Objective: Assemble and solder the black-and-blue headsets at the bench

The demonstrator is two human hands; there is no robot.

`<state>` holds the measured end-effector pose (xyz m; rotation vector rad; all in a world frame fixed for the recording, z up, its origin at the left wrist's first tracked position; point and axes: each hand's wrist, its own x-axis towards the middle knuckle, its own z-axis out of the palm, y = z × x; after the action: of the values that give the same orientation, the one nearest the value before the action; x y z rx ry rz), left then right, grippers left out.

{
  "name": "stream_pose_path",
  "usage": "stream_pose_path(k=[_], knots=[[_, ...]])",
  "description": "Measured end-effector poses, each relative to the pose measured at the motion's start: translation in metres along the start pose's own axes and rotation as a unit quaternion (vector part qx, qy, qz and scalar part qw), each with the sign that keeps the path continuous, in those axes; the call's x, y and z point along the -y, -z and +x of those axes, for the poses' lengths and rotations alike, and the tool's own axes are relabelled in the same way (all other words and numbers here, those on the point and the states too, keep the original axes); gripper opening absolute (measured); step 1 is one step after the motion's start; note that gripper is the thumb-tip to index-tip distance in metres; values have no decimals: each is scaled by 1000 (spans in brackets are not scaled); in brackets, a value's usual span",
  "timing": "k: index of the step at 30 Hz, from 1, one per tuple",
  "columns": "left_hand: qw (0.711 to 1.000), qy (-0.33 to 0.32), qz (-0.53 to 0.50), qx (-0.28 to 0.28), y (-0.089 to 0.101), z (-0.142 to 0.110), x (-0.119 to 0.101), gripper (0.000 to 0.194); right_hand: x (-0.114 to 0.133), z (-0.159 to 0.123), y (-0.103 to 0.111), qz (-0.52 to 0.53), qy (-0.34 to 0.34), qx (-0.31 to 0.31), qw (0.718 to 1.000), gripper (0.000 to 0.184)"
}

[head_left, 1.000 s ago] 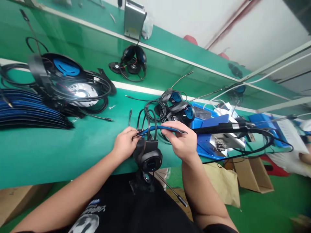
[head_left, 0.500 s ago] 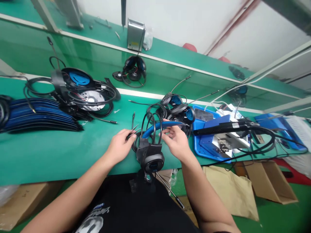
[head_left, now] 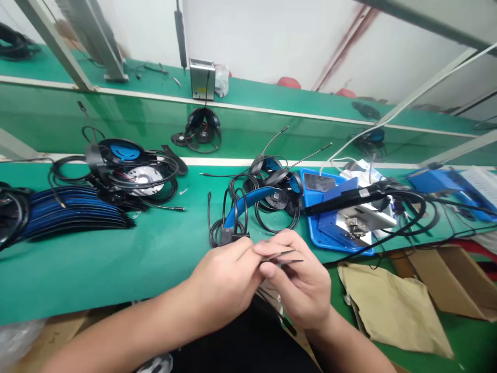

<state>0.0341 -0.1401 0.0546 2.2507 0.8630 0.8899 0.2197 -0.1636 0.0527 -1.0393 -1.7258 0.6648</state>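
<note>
My left hand and my right hand meet in front of my body, just over the table's near edge. Between them is a pair of dark tweezers, both tips pointing right. My right thumb and fingers pinch the tweezers; my left fingers are closed on the rear part, which is mostly hidden. Directly behind my hands stands a headset with a blue-lined headband and black wire arches. My left hand covers its lower part. A coiled black cable lies beside it.
More headsets with mic booms lie behind. At left are stacked blue-black headbands and a partly assembled headset. A blue tray on the right carries a blue-silver device under a black cable bundle. Cardboard boxes are below.
My right hand has left the headband and come to the tweezers. My left hand has moved right with the tweezers, which now point right. The view has shifted slightly.
</note>
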Motion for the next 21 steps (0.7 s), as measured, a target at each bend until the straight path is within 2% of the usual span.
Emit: stream_pose_path(k=[2, 3, 5, 6, 7, 9, 12, 14, 16, 21], knots=[[999, -27, 8, -19, 4, 11, 5, 27, -9, 3, 6, 28, -18, -81, 996, 14], [998, -38, 17, -43, 9, 18, 10, 26, -14, 4, 12, 54, -31, -128, 990, 13], [992, -35, 54, -107, 19, 36, 21, 25, -22, 8, 26, 110, -78, -201, 970, 19], [990, -26, 72, -121, 23, 47, 28, 26, -25, 10, 33, 127, -107, -215, 962, 23], [990, -11, 84, -115, 25, 58, 35, 30, -27, 13, 39, 129, -137, -211, 959, 25], [993, 9, 90, -71, 23, 79, 48, 36, -29, 21, 48, 93, -190, -164, 963, 29], [996, 23, 88, -27, 11, 96, 63, 25, -26, 31, 56, 2, -215, -54, 975, 36], [995, 17, 90, -39, 2, 96, 68, 18, -23, 35, 59, -53, -205, 2, 977, 38], [994, -6, 89, -66, -3, 91, 71, 20, -18, 35, 60, -91, -197, 33, 976, 37], [989, -67, 83, -106, -6, 76, 74, 22, -4, 32, 58, -94, -211, 86, 969, 21]])
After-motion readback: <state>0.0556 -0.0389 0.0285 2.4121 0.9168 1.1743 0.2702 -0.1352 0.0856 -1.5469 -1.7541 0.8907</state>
